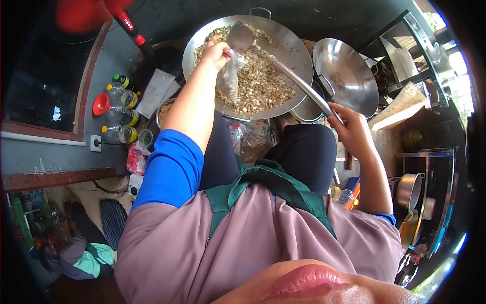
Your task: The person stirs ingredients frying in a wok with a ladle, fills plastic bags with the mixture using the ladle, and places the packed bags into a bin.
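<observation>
A large metal wok [301,48] holds a heap of chopped, pale brown and whitish food [258,83]. Over its left side, my left hand [216,53] pinches the top of a clear plastic bag [229,81], which hangs down onto the food with some of it apparently inside. My right hand [350,129], to the lower right of the wok, is wrapped round the end of a long metal ladle [304,86]. The ladle's round head is just above the bag's mouth, beside my left fingers. Whether food lies in the head is unclear.
A second, bare metal wok [347,71] stands at the right. Several bottles [121,134] and a red funnel [101,104] are at the left wall. A rack with pots [409,190] is at the far right. A red blurred object [91,12] hangs at the upper left.
</observation>
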Demonstrator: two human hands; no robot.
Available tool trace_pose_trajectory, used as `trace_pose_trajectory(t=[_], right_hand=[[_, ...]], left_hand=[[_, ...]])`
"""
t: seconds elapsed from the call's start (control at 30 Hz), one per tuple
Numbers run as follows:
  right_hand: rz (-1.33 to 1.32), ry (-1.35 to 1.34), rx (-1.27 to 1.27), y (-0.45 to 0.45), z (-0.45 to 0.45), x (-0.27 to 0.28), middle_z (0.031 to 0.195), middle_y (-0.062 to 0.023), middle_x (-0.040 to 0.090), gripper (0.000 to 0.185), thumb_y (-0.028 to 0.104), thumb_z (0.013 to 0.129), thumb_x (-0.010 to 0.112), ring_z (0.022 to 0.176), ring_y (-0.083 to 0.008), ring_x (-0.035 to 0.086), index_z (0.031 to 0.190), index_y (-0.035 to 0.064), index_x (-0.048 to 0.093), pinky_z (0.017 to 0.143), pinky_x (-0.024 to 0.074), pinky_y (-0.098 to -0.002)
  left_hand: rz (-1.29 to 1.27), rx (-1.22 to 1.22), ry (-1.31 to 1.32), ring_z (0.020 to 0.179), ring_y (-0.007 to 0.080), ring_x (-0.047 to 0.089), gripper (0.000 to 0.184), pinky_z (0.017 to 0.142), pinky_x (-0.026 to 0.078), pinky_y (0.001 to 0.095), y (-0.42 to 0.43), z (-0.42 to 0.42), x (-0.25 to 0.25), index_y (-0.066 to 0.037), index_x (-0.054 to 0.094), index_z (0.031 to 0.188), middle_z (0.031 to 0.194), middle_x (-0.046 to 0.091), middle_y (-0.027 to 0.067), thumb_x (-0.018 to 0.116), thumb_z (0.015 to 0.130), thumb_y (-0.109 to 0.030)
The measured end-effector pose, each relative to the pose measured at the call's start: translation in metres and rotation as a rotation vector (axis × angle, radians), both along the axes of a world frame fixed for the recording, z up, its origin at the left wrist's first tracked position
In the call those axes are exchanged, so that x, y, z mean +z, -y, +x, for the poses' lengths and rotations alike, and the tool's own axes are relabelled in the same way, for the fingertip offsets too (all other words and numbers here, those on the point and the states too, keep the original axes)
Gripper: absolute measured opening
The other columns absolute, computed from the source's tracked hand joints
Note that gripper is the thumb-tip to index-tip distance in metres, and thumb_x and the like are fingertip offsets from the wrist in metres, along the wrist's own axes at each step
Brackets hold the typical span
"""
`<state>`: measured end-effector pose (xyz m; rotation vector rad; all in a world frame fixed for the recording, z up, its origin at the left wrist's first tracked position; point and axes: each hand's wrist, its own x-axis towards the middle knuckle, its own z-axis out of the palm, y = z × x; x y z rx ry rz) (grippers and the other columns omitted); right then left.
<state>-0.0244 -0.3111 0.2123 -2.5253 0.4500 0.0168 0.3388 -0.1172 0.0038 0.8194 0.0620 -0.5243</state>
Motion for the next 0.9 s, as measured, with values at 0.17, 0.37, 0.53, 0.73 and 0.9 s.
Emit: trace_pose_trajectory(t=[0.17, 0.37, 0.53, 0.73, 0.9], right_hand=[[0.125, -0.087, -0.088, 0.041, 0.040, -0.082, 0.067, -0.0125, 0.062, 0.035, 0.018, 0.084, 0.061, 0.047, -0.0171, 0.058, 0.114, 0.0001, 0.058, 0.050, 0.0471, -0.0321], [0.373, -0.391, -0.031, 0.087, 0.092, -0.197, 0.075, -0.0146, 0.062, 0.035, 0.017, 0.088, 0.053, 0.051, -0.0179, 0.061, 0.120, 0.0014, 0.053, 0.045, 0.0506, -0.0284], [-0.388, -0.615, 0.373, 0.125, 0.165, -0.254, 0.089, -0.0185, 0.065, 0.038, 0.034, 0.087, 0.052, 0.077, -0.0327, 0.064, 0.101, 0.0012, 0.064, 0.067, 0.0517, -0.0421], [0.066, -0.083, 0.102, 0.053, 0.233, -0.232, 0.099, -0.0190, 0.064, 0.043, 0.044, 0.084, 0.055, 0.095, -0.0322, 0.061, 0.101, 0.0057, 0.067, 0.084, 0.0449, -0.0388], [0.176, -0.031, 0.046, 0.039, 0.254, -0.241, 0.087, -0.0151, 0.066, 0.036, 0.038, 0.082, 0.060, 0.084, -0.0268, 0.062, 0.094, 0.0053, 0.069, 0.078, 0.0461, -0.0350]], left_hand=[[-0.032, -0.004, 0.016, 0.064, 0.0143, 0.050, 0.076, 0.064, 0.047, 0.0390, -0.001, -0.004, 0.005, -0.016, 0.019, 0.141, 0.082, 0.051, 0.0097, 0.048, 0.076, 0.012], [-0.034, -0.040, 0.048, 0.065, 0.0143, 0.049, 0.067, 0.065, 0.048, 0.0365, 0.003, -0.013, 0.017, -0.013, 0.027, 0.135, 0.081, 0.048, 0.0076, 0.047, 0.076, 0.012], [-0.042, -0.078, 0.069, 0.067, 0.0134, 0.049, 0.065, 0.067, 0.048, 0.0347, 0.007, -0.030, 0.035, -0.013, 0.029, 0.134, 0.082, 0.047, 0.0068, 0.046, 0.077, 0.012], [-0.030, -0.153, 0.094, 0.075, 0.0192, 0.055, 0.074, 0.072, 0.049, 0.0423, 0.014, -0.037, 0.038, -0.015, 0.020, 0.142, 0.095, 0.052, 0.0126, 0.046, 0.078, 0.010], [-0.044, -0.208, 0.108, 0.077, 0.0205, 0.056, 0.072, 0.074, 0.049, 0.0425, 0.016, -0.036, 0.035, -0.015, 0.020, 0.142, 0.100, 0.051, 0.0144, 0.045, 0.079, 0.009]])
